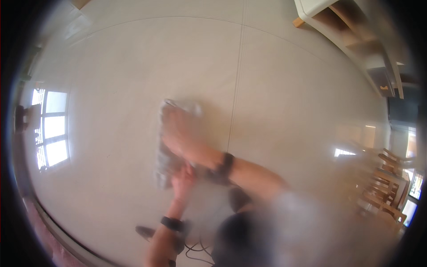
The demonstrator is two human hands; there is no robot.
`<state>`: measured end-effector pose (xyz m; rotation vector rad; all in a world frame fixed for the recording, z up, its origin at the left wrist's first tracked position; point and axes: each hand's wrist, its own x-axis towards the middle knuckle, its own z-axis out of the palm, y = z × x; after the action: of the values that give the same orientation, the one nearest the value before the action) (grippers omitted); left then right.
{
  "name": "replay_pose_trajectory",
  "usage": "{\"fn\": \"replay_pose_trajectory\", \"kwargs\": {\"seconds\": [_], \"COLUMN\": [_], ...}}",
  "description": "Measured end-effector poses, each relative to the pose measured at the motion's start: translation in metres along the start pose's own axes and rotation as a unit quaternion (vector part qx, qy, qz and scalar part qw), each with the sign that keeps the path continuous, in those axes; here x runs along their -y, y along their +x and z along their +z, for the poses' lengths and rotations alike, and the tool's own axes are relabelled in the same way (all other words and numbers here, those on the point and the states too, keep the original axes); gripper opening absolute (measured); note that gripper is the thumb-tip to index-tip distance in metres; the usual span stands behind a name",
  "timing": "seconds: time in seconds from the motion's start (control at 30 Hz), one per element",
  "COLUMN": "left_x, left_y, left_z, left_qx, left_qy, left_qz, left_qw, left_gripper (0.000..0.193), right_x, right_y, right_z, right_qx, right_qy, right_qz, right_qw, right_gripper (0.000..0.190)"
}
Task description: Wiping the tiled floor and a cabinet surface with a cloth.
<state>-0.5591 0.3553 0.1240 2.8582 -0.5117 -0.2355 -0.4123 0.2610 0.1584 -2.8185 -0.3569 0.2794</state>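
Observation:
A crumpled grey cloth point(163, 167) lies on the glossy beige tiled floor point(133, 73), bunched under both of my hands. My right hand point(180, 131) is on its far part and grips it, the arm reaching across from the right. Motion blur hides its exact finger positions. Closer to my body, my left hand point(182, 178) has its fingers curled on the near part of the cloth. Dark bands circle both wrists.
At the upper right stands a pale piece of furniture point(315, 8) with a wooden leg. Several wooden chairs point(383, 197) are along the right rim. A dark cable point(196, 250) loops beside my legs, near a dark shoe point(145, 231). Window reflections point(55, 126) shine on the left.

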Motion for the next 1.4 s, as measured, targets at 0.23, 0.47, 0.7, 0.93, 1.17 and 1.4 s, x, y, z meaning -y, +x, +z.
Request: {"fn": "replay_pose_trajectory", "kwargs": {"seconds": [0.23,0.47,0.7,0.93,1.17,1.4], "left_x": [-0.12,-0.109,-0.028,-0.031,-0.048,0.009], "left_y": [0.021,0.078,0.054,0.042,0.054,0.184], "left_z": [0.022,0.0,-0.023,-0.049,-0.015,-0.03], "left_qx": [0.046,-0.066,-0.069,-0.14,-0.093,-0.154], "left_qy": [-0.149,-0.184,-0.14,-0.101,-0.186,-0.028], "left_qz": [0.263,0.242,0.107,-0.035,-0.031,-0.047], "left_qw": [0.952,0.95,0.982,0.984,0.978,0.987], "left_gripper": [0.035,0.034,0.044,0.063,0.079,0.058], "right_x": [-0.163,-0.418,-0.297,-0.048,-0.06,-0.125], "right_y": [-0.143,-0.126,0.094,0.072,-0.024,0.109], "right_z": [0.013,-0.048,-0.047,0.037,0.039,-0.042], "right_qx": [-0.097,-0.116,-0.206,-0.143,-0.169,-0.086], "right_qy": [-0.079,-0.074,-0.048,0.007,-0.076,-0.031], "right_qz": [0.239,0.473,0.227,-0.031,-0.027,-0.041], "right_qw": [0.963,0.87,0.951,0.989,0.982,0.995], "right_gripper": [0.083,0.074,0.08,0.073,0.069,0.051]}}
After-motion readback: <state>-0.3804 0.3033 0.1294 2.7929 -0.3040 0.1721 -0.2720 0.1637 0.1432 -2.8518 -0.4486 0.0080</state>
